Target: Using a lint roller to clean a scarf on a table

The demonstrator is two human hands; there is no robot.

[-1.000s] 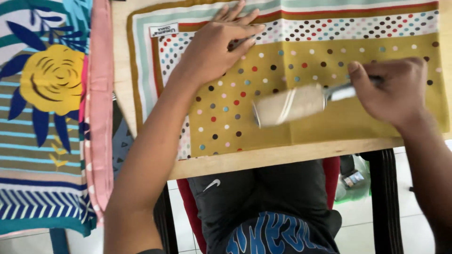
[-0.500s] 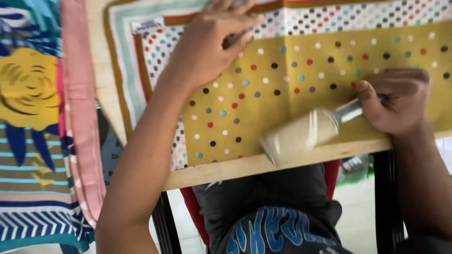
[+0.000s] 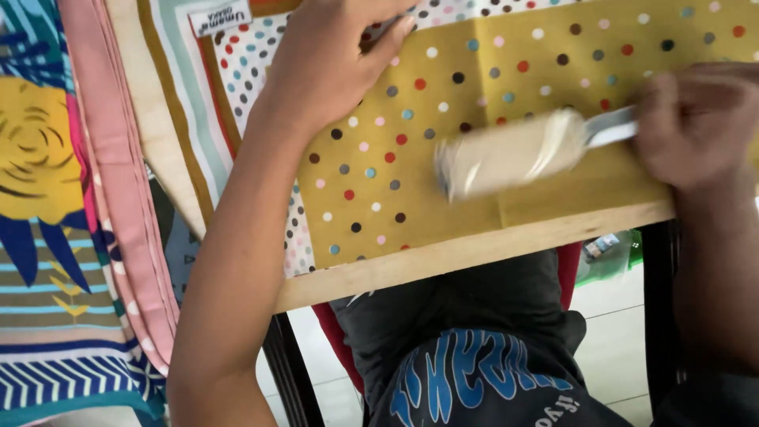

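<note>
Lint roller (image 3: 506, 154), cylindrical, on dotted cloth (image 3: 474, 55).

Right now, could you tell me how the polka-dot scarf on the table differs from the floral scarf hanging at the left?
The polka-dot scarf is mustard yellow with small coloured dots; the floral scarf shows a big yellow flower, blue leaves and stripes. The polka-dot scarf lies flat on the wooden table, pinned by the left hand while the right hand runs a lint roller over it; the floral scarf hangs untouched. Both are colourful printed fabrics.
</note>
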